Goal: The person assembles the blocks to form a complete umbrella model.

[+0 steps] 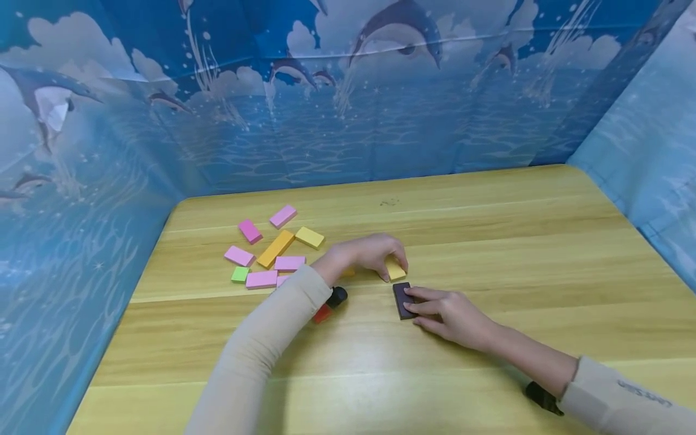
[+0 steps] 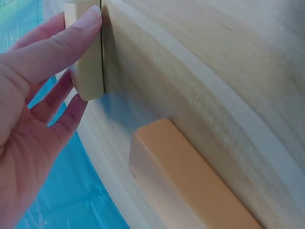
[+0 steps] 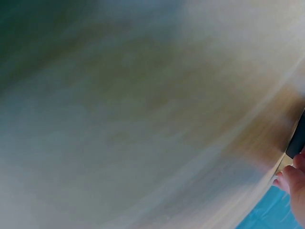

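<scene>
My left hand pinches a pale yellow block between thumb and fingers, low over the table. The left wrist view shows the thumb on one face of this yellow block, the other fingers behind and below it. Just nearer to me lies a dark brown block, flat on the table. My right hand holds it lightly from the right, with fingertips on its top and the thumb near its lower corner. Only a corner of the dark block and a few fingers show in the right wrist view.
Left of my hands lie several loose blocks: pink, magenta, green, yellow and a long orange one. A red block is partly hidden by my left sleeve. Ocean-print cloth surrounds the wooden table.
</scene>
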`<state>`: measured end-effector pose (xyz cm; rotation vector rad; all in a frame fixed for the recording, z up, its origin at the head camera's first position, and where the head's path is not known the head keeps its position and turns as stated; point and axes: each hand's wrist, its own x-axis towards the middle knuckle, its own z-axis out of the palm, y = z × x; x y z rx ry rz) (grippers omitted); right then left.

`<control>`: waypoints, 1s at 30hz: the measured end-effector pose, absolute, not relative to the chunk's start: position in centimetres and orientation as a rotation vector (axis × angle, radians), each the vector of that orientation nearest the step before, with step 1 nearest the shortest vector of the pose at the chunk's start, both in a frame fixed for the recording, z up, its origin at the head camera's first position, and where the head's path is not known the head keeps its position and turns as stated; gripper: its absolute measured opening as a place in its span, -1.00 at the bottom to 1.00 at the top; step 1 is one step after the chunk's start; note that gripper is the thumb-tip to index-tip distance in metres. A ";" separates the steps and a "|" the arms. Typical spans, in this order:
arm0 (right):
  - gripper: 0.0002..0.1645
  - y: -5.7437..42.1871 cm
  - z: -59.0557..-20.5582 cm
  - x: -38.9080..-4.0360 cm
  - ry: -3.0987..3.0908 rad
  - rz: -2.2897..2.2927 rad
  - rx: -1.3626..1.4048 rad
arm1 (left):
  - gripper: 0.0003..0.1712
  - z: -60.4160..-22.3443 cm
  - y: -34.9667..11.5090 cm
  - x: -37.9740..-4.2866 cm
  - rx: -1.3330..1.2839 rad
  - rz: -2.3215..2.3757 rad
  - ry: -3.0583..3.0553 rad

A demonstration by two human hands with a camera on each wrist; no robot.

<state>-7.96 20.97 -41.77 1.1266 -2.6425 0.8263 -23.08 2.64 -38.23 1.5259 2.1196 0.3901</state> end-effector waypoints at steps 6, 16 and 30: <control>-0.64 21.0 -41.9 -7.9 -2.650 0.836 1.127 | -0.59 -38.4 2.8 -22.9 1.528 0.399 2.106; -0.64 21.0 -41.9 -7.8 -2.633 0.840 1.137 | -0.57 -38.5 3.0 -22.6 1.556 0.394 2.073; -0.63 20.8 -42.0 -7.5 -2.623 0.815 1.146 | -0.58 -38.5 3.1 -22.3 1.574 0.411 2.044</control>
